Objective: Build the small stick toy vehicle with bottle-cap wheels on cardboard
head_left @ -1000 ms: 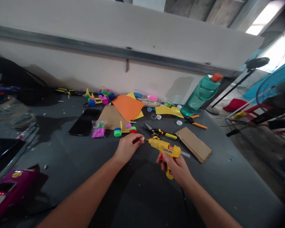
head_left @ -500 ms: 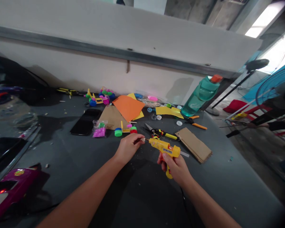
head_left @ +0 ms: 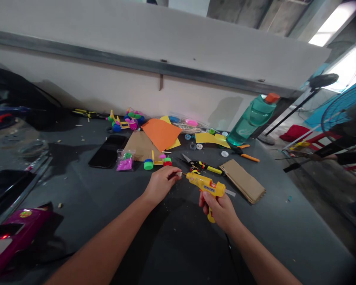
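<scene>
My right hand (head_left: 219,208) is wrapped round the handle of a yellow hot glue gun (head_left: 203,182), with a clear glue stick (head_left: 230,193) poking out of its back end. The gun's nozzle points left at a small pale piece (head_left: 179,174) pinched in the fingertips of my left hand (head_left: 161,183). Nozzle and piece are very close; whether they touch I cannot tell. Just beyond my left hand sits a small toy build (head_left: 158,161) with bottle-cap wheels, partly hidden by that hand. Cutters with yellow-and-black handles (head_left: 203,165) lie behind the glue gun.
Folded cardboard (head_left: 243,181) and orange-handled pliers (head_left: 249,157) lie to the right, before a green bottle (head_left: 249,120). Orange paper (head_left: 161,133), a phone (head_left: 107,151) and a small bag of clay (head_left: 125,161) are at centre left. A magenta device (head_left: 20,233) stands near left.
Hands, glue gun and pale piece hold almost the same position. The whole view has shifted very slightly.
</scene>
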Motion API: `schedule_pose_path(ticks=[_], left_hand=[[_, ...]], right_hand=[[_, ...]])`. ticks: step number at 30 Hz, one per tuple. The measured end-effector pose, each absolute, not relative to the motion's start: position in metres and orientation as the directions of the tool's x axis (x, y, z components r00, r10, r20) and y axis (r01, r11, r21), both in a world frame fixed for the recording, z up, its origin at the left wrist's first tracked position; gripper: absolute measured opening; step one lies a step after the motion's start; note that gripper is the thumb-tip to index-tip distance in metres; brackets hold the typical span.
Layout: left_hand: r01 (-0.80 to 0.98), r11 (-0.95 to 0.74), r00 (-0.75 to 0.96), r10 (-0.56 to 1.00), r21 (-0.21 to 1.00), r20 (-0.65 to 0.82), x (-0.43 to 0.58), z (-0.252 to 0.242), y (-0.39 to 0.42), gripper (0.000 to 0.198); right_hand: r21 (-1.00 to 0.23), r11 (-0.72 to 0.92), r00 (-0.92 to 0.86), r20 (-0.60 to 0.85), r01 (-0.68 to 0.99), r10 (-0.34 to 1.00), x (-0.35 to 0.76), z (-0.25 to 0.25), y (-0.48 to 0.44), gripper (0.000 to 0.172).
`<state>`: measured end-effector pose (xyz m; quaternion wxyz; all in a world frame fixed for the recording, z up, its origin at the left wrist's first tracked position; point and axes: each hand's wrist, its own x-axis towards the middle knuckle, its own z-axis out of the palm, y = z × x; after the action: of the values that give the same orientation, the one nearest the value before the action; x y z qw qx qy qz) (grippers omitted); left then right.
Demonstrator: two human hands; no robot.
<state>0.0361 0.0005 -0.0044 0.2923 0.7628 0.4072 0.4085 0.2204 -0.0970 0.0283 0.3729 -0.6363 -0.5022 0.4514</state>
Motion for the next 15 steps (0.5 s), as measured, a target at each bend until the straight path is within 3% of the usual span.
schedule_pose_path(ticks=[15], left_hand=[[0.378, -0.494, 0.330, 0.862, 0.783, 0.385, 0.0356, -0.0041, 0.0010, 0.016]], right_hand=[[-0.906, -0.202, 0.060, -0.194, 0.371, 0.979, 0.2227, 0.0257, -0.0987, 0.041]])
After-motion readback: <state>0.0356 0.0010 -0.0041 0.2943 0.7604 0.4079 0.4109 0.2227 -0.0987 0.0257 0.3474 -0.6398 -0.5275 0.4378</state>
